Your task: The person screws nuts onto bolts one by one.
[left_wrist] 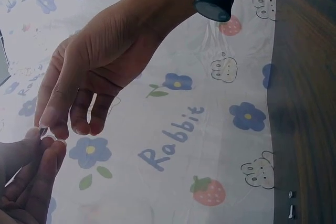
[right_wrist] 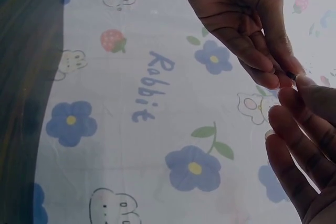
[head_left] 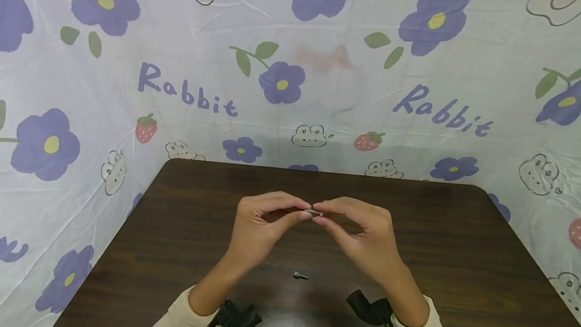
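A small metal screw point(head_left: 314, 212) is held between the two hands above the middle of the table, its wider end toward the right. My left hand point(head_left: 258, 226) pinches one end with thumb and forefinger. The thumb and forefinger of my right hand point(head_left: 369, 226) close around the other end, fingertips right by the left ones. Fingers hide most of the screw in both wrist views. Below the hands, a second small metal screw point(head_left: 300, 275) with a thick head lies on the table. In the left wrist view, two small metal pieces point(left_wrist: 291, 212) lie close together there.
The dark wooden table point(head_left: 181, 246) has rounded far corners. Behind and beside it hangs a white cloth point(head_left: 336, 115) printed with purple flowers, rabbits and strawberries. Black wrist devices point(head_left: 369, 309) sit at both cuffs near the front.
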`<state>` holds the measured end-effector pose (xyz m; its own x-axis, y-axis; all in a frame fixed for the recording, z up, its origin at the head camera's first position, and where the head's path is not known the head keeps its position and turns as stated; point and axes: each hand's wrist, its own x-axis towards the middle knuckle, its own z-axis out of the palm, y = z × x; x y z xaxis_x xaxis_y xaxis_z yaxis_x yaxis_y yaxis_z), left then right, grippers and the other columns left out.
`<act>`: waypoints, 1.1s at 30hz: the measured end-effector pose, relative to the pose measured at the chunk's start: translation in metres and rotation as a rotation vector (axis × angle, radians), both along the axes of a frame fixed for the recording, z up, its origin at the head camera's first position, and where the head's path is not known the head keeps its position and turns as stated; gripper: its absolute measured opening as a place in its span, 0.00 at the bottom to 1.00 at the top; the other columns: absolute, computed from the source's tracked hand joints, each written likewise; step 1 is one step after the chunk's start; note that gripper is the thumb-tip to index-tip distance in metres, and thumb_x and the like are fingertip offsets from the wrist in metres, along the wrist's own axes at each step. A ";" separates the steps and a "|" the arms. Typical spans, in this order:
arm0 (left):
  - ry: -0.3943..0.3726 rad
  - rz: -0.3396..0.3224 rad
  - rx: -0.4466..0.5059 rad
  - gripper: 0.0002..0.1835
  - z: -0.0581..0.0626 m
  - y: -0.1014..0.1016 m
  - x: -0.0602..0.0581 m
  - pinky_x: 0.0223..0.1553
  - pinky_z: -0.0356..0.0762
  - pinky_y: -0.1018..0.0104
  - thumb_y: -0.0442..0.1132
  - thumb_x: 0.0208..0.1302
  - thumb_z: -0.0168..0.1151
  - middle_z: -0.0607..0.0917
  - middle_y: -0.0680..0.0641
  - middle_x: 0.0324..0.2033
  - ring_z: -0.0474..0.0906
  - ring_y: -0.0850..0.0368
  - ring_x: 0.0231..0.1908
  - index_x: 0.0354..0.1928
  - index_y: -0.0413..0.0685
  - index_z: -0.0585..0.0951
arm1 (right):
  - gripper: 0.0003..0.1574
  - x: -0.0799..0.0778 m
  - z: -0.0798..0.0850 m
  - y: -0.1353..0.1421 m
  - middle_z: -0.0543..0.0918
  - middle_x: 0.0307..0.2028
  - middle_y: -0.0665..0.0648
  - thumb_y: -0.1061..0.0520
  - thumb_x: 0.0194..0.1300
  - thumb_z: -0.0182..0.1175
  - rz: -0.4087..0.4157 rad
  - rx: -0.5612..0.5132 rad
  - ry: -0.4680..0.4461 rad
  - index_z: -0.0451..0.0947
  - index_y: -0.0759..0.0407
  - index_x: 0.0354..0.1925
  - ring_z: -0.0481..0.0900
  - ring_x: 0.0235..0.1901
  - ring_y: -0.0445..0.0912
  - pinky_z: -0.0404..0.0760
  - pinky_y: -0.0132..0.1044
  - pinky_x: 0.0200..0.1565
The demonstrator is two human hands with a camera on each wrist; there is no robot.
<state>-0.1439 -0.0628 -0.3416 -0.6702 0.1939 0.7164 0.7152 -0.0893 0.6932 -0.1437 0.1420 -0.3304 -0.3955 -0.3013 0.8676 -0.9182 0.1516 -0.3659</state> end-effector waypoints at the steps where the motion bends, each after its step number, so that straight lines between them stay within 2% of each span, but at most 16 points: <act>1: -0.001 -0.006 0.001 0.07 0.000 0.000 0.000 0.36 0.88 0.58 0.26 0.60 0.71 0.90 0.46 0.35 0.87 0.53 0.35 0.40 0.41 0.89 | 0.12 -0.001 0.000 0.000 0.89 0.37 0.59 0.57 0.66 0.70 0.001 -0.003 0.009 0.87 0.65 0.44 0.88 0.35 0.48 0.85 0.31 0.43; 7: -0.020 -0.020 0.000 0.07 0.000 0.000 0.000 0.36 0.88 0.55 0.26 0.60 0.72 0.90 0.46 0.35 0.87 0.52 0.35 0.40 0.40 0.89 | 0.12 -0.001 -0.001 0.000 0.89 0.35 0.58 0.56 0.67 0.68 -0.004 -0.007 0.009 0.87 0.64 0.42 0.88 0.34 0.47 0.86 0.31 0.40; 14: -0.026 -0.035 0.004 0.07 -0.003 0.001 0.001 0.35 0.88 0.56 0.26 0.59 0.72 0.90 0.46 0.34 0.87 0.53 0.34 0.39 0.40 0.89 | 0.13 0.002 -0.003 0.001 0.89 0.31 0.53 0.51 0.71 0.65 -0.056 0.023 -0.036 0.88 0.59 0.37 0.87 0.30 0.43 0.85 0.29 0.38; 18: -0.012 -0.032 0.010 0.07 -0.002 0.002 0.000 0.33 0.87 0.58 0.25 0.58 0.72 0.90 0.46 0.33 0.86 0.53 0.33 0.39 0.40 0.89 | 0.10 0.002 -0.004 0.002 0.87 0.27 0.50 0.55 0.72 0.64 -0.077 0.044 -0.074 0.87 0.57 0.34 0.85 0.27 0.41 0.83 0.28 0.35; 23: -0.014 -0.012 0.009 0.06 -0.001 0.001 -0.001 0.33 0.87 0.59 0.26 0.58 0.73 0.89 0.46 0.33 0.86 0.53 0.32 0.38 0.39 0.89 | 0.02 0.003 -0.005 0.003 0.87 0.29 0.50 0.62 0.67 0.68 -0.095 0.080 -0.140 0.87 0.58 0.38 0.85 0.29 0.41 0.83 0.27 0.35; 27: -0.015 0.012 0.004 0.07 -0.002 0.000 0.000 0.34 0.88 0.58 0.25 0.59 0.72 0.89 0.46 0.34 0.86 0.53 0.33 0.39 0.40 0.89 | 0.09 0.003 -0.004 0.001 0.89 0.34 0.51 0.61 0.63 0.72 -0.097 0.099 -0.106 0.86 0.58 0.43 0.86 0.31 0.40 0.84 0.29 0.34; 33: -0.014 0.007 0.008 0.07 -0.001 0.000 -0.001 0.34 0.88 0.57 0.26 0.59 0.72 0.90 0.46 0.34 0.87 0.53 0.33 0.39 0.41 0.89 | 0.13 0.001 -0.002 0.001 0.89 0.36 0.55 0.52 0.69 0.67 -0.093 0.079 -0.062 0.85 0.61 0.45 0.88 0.32 0.43 0.85 0.29 0.38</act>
